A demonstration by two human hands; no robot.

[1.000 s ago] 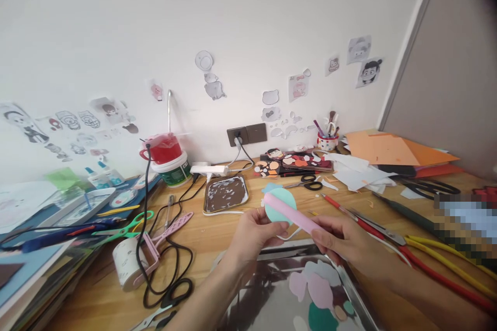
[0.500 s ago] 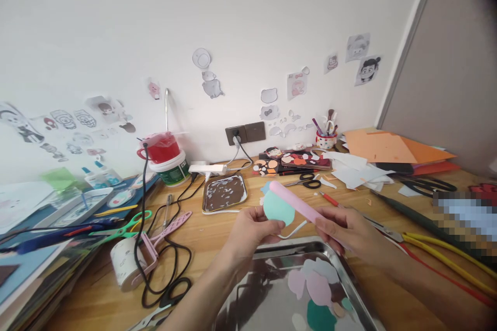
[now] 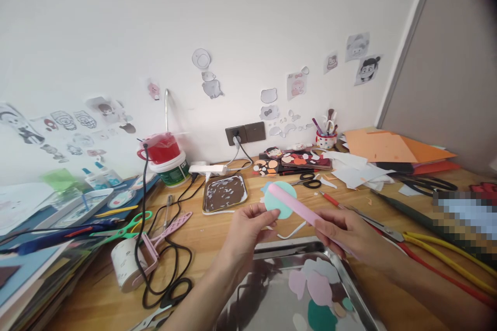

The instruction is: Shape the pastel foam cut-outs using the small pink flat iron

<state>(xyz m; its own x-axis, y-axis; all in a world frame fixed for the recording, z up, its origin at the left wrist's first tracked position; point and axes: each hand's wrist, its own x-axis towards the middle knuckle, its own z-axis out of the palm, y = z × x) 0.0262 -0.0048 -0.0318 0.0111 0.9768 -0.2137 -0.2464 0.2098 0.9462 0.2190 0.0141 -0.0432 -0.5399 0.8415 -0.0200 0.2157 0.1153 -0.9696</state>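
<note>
A round mint-green piece (image 3: 285,211) is pinched between the thumb and fingers of my left hand (image 3: 254,222). My right hand (image 3: 341,230) is wrapped round a long pink stick-like tool (image 3: 298,206), whose rounded end lies across the face of the mint piece. A small light-blue bit shows behind the piece's left edge. Below my hands is a metal tray (image 3: 351,274) holding a pink cutout (image 3: 319,288), a dark green cutout (image 3: 320,315) and several other pale cutouts.
Behind stands a small brown-filled tray (image 3: 225,194). Black-handled scissors (image 3: 309,181), white paper scraps (image 3: 357,175) and orange sheets (image 3: 380,146) lie at the back right. Yellow-handled pliers (image 3: 446,253) are on the right. Left are a tape roll (image 3: 127,264), cables and green scissors (image 3: 126,228).
The mint piece has turned and shifted slightly up and right in my left hand, so the pink tool's end now overlaps its face more. My right hand has barely moved.
</note>
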